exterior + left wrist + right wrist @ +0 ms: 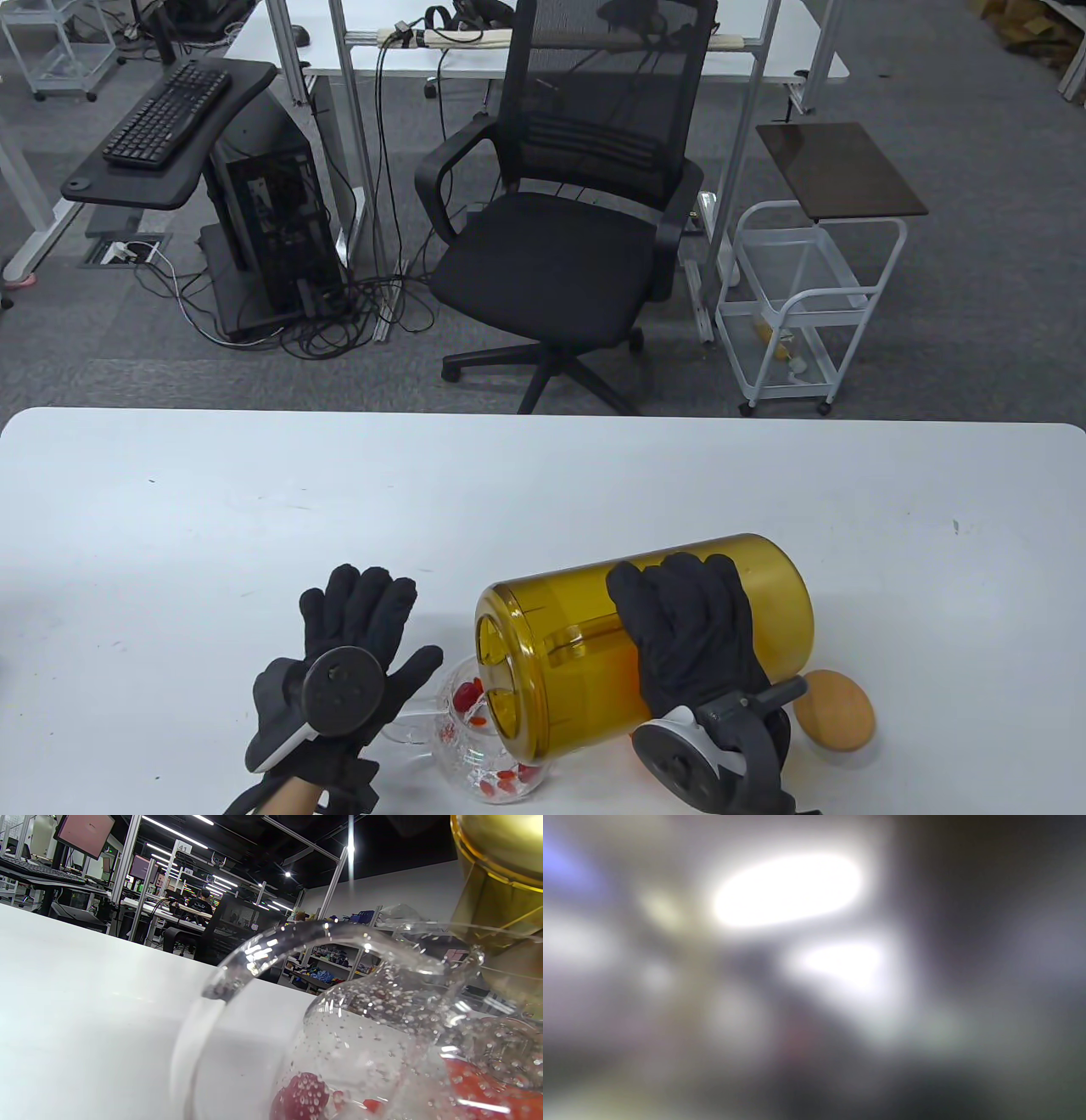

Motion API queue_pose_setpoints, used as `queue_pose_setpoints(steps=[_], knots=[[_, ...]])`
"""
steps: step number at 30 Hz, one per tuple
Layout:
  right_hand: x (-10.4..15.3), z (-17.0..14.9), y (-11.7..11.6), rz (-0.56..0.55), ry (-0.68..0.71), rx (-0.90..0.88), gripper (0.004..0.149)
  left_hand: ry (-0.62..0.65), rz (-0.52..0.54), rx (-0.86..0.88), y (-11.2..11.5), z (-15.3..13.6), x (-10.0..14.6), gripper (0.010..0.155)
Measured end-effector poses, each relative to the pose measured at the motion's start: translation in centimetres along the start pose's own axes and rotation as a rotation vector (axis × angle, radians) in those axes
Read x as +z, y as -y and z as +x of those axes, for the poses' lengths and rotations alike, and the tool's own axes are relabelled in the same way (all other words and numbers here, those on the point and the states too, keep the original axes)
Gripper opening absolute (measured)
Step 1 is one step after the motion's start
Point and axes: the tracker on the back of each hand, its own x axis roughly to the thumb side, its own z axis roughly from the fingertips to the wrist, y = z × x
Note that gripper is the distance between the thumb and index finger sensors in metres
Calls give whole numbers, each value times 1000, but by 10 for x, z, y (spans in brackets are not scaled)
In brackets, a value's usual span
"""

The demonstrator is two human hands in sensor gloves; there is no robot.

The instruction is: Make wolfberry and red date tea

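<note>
glass teapot (488, 751) with red dates (464, 696) sits at 6 o'clock; we tip the amber jar (645, 637) over it, right hand (691, 632) gripping its body. left hand (356, 645) hovers with fingers spread, so the unheld teapot could slide or overflow.

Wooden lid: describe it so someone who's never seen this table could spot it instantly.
On the white table, look to the near right, where the right hand grips a large amber transparent plastic jug tipped on its side over a clear glass teapot. Just right of that hand lies the round light-brown wooden lid, flat on the table. It is the only opaque wooden thing there.
</note>
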Motion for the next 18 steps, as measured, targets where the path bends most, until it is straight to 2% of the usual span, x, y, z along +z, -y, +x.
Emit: queue_pose_setpoints(steps=[18], knots=[[0, 1, 0, 2, 5, 2, 50, -2, -4, 3, 0, 0, 0, 79]])
